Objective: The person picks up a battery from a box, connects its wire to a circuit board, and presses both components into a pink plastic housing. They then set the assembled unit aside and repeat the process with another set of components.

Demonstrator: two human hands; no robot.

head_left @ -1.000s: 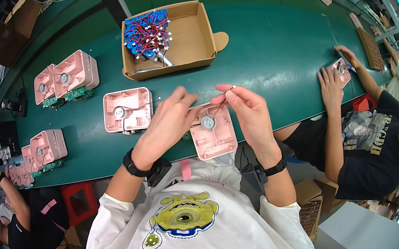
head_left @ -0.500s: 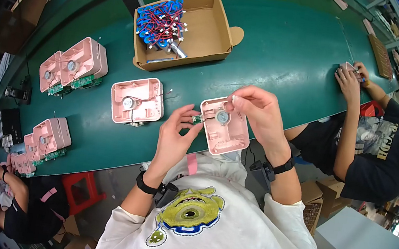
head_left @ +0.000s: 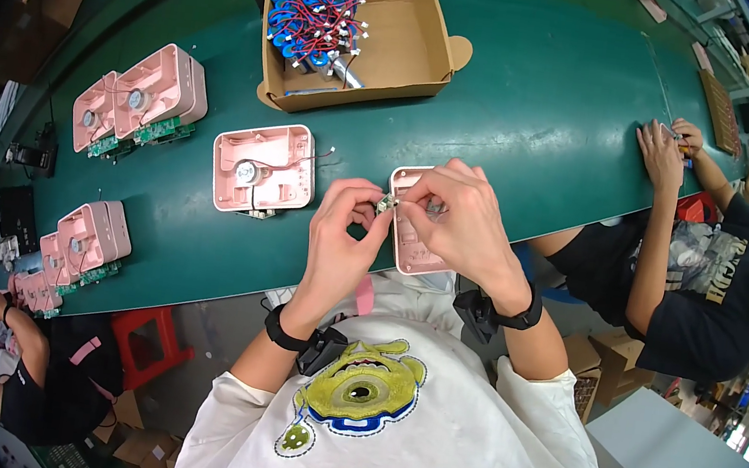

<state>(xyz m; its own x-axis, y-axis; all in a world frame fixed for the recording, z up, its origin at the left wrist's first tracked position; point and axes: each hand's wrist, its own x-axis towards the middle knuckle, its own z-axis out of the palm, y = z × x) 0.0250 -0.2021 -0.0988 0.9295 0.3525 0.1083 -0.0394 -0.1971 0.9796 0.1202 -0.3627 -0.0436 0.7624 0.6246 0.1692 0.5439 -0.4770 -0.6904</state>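
Observation:
A small green circuit board [head_left: 385,204] is pinched between the thumb and fingers of my left hand [head_left: 336,243]. My right hand [head_left: 467,227] has its thumb and forefinger pressed together right at the board's edge; what they hold there is too small to make out. Below my right hand lies a shallow pink plastic housing [head_left: 411,254] near the table's front edge, its inside partly covered by that hand. Left of my hands rests another pink housing [head_left: 287,197] with a round speaker [head_left: 246,172] and a loose thin wire with a plug.
An open cardboard box [head_left: 408,37] with blue battery cells on red and black wires stands at the back of the green table [head_left: 539,114]. Stacked pink housings [head_left: 161,86] with green boards are at left. Co-workers sit on both sides; a red stool [head_left: 150,347] is below left.
My right hand has come left and down from the housing's far edge to the board in my left hand. It now covers the housing's speaker. The view has shifted slightly.

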